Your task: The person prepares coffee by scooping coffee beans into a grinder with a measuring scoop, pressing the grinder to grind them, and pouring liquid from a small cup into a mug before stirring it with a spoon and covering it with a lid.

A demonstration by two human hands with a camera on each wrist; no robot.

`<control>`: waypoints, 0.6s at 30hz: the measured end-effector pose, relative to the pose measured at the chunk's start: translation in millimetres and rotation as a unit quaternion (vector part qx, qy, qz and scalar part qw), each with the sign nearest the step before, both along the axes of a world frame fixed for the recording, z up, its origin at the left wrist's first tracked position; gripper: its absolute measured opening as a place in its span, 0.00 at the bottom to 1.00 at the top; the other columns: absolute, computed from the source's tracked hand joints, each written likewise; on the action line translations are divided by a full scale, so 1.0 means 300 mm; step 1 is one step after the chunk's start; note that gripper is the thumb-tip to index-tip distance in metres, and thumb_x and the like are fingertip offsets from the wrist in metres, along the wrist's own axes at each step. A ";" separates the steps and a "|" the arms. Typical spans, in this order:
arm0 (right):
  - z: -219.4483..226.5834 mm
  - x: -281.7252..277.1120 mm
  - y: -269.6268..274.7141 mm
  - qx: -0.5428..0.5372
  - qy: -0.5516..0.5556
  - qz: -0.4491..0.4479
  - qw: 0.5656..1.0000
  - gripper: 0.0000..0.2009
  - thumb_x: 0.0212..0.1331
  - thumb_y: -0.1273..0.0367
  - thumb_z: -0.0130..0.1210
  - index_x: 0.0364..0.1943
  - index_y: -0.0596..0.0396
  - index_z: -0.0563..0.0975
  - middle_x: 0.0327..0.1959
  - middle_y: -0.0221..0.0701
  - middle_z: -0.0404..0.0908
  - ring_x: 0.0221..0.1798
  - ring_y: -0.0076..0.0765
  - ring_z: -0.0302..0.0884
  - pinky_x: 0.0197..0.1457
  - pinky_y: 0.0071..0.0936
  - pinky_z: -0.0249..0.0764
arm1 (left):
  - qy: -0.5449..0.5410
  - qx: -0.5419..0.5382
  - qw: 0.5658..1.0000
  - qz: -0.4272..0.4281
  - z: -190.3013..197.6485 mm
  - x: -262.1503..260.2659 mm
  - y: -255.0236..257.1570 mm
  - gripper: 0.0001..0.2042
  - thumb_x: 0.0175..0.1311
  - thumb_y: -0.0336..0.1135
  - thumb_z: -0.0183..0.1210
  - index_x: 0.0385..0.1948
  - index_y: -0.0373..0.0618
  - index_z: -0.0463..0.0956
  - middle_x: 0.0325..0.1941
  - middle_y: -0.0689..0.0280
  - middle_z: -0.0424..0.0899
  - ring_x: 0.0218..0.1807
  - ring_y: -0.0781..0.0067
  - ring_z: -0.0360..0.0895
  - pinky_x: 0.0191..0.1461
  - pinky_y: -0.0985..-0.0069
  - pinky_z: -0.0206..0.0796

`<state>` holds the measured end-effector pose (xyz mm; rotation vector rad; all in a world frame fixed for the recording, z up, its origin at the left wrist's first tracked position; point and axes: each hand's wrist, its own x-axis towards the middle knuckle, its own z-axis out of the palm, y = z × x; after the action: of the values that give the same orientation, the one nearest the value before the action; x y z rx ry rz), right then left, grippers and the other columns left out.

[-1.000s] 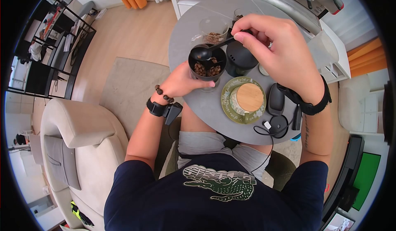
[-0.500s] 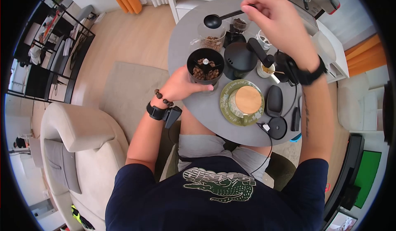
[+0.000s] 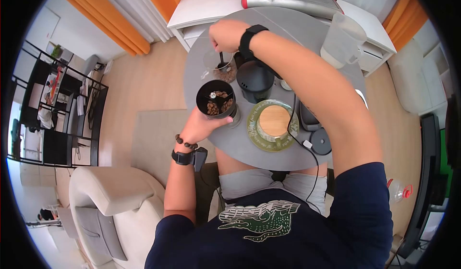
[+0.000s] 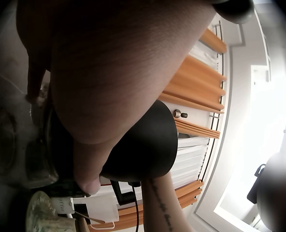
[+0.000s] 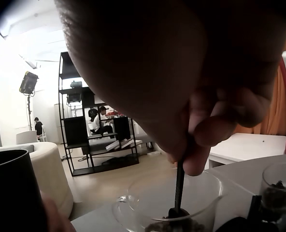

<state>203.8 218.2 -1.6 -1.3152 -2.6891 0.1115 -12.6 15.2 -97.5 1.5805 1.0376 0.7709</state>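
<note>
My left hand (image 3: 204, 125) grips the body of a coffee grinder (image 3: 224, 87) with a black hopper, held upright near the table's left side. Brown coffee beans (image 3: 213, 107) lie in its open top around a central shaft. The left wrist view shows the hopper's outer wall (image 4: 148, 145) beyond the hand. Farther back, my right hand (image 3: 228, 34) pinches the thin handle of a black scoop (image 5: 179, 186). Its bowl end is down inside a clear glass pitcher (image 5: 216, 193), among beans (image 3: 225, 75). Part of the bowl is hidden there.
Right of the grinder stands a black round-topped container (image 3: 255, 80). A green plate (image 3: 253, 138) bears a jar with a wooden lid (image 3: 275, 121). A black disc (image 3: 321, 142) and a cable (image 3: 314, 161) lie at right. A plastic jug (image 3: 342, 41) and an espresso machine (image 3: 290, 1) stand behind.
The right hand carried the scoop up from over the grinder's hopper, then left and down into the glass pitcher. The left hand kept its grip on the grinder. The head view has shifted.
</note>
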 end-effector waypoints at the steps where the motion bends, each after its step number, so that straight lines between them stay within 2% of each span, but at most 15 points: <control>1: -0.012 -0.005 0.000 0.005 0.001 0.005 1.000 0.07 0.62 0.70 0.75 0.41 0.53 0.93 0.39 0.42 0.95 0.46 0.53 0.94 0.52 0.48 0.87 | -0.004 -0.013 1.000 -0.003 0.000 -0.002 0.003 0.37 0.63 0.29 0.85 0.74 0.39 0.77 0.70 0.67 0.88 0.69 0.74 0.81 0.78 0.67 0.74; 5: -0.020 -0.024 -0.011 -0.033 0.012 -0.015 0.999 0.05 0.61 0.71 0.74 0.40 0.52 0.93 0.39 0.39 0.96 0.46 0.50 0.94 0.51 0.47 0.88 | 0.011 -0.021 1.000 0.001 0.001 -0.007 -0.001 0.37 0.63 0.30 0.85 0.74 0.39 0.77 0.71 0.67 0.87 0.70 0.74 0.81 0.78 0.66 0.74; 7: -0.029 -0.039 -0.005 -0.083 -0.033 -0.024 0.996 0.05 0.61 0.73 0.71 0.39 0.51 0.93 0.39 0.35 0.97 0.46 0.48 0.95 0.51 0.47 0.88 | 0.012 -0.026 1.000 -0.001 0.011 -0.003 -0.002 0.38 0.63 0.29 0.85 0.75 0.39 0.76 0.72 0.67 0.87 0.70 0.75 0.80 0.78 0.66 0.73; 11: 0.000 -0.037 0.000 -0.101 -0.057 -0.009 0.993 0.05 0.63 0.74 0.68 0.39 0.53 0.92 0.37 0.33 0.97 0.45 0.43 0.95 0.49 0.44 0.88 | 0.002 -0.012 1.000 0.001 -0.002 -0.006 0.001 0.38 0.63 0.30 0.85 0.76 0.40 0.76 0.72 0.67 0.87 0.70 0.75 0.80 0.78 0.67 0.74; 13: 0.021 -0.023 0.001 -0.170 -0.023 -0.010 0.985 0.05 0.66 0.72 0.67 0.40 0.55 0.92 0.36 0.34 0.96 0.43 0.37 0.95 0.48 0.40 0.87 | -0.001 -0.021 1.000 -0.007 -0.002 -0.008 0.002 0.37 0.64 0.29 0.84 0.75 0.40 0.76 0.72 0.68 0.87 0.70 0.76 0.80 0.78 0.67 0.74; 18: 0.045 0.038 0.018 -0.182 0.028 -0.005 0.983 0.07 0.69 0.69 0.66 0.43 0.56 0.91 0.35 0.33 0.96 0.40 0.32 0.94 0.48 0.36 0.86 | -0.017 -0.024 1.000 -0.001 -0.005 -0.007 0.000 0.36 0.64 0.28 0.84 0.73 0.40 0.77 0.71 0.68 0.87 0.69 0.76 0.81 0.77 0.67 0.74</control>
<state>215.3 223.6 12.0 -1.3899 -2.6997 0.6555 -14.9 15.3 -98.9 1.5229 1.0233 0.7634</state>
